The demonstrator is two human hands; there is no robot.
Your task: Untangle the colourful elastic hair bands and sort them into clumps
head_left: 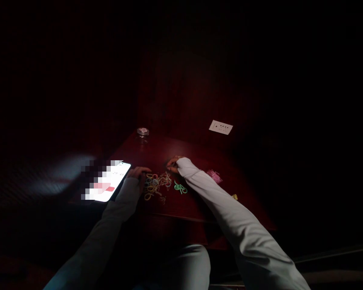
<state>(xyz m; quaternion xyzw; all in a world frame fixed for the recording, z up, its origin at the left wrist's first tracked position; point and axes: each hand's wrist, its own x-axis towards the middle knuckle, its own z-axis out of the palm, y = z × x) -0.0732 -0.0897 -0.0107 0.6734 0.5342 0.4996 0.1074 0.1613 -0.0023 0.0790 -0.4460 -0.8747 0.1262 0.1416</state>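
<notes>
A loose pile of small coloured elastic bands point(151, 188), mostly yellow and pale with a few blue and red, lies on the dark red table point(175, 208). My left hand point(138, 172) rests at the pile's left edge, its fingers stretched out towards the bands. Beyond the pile, my right hand point(173, 163) is low over the tabletop with fingers curled together; whatever they may hold is too dark to make out. A cluster of green bands point(180, 187) sits just below my right wrist. Right of that forearm is a heap of thin pink bands point(214, 176).
A lit phone point(116, 184) stands tilted beside my left wrist. At the table's far left corner is a small clear lidded jar point(142, 135). Something yellow point(235, 197) lies by my right sleeve. A white socket plate point(220, 127) shows behind the table. Surroundings are very dark.
</notes>
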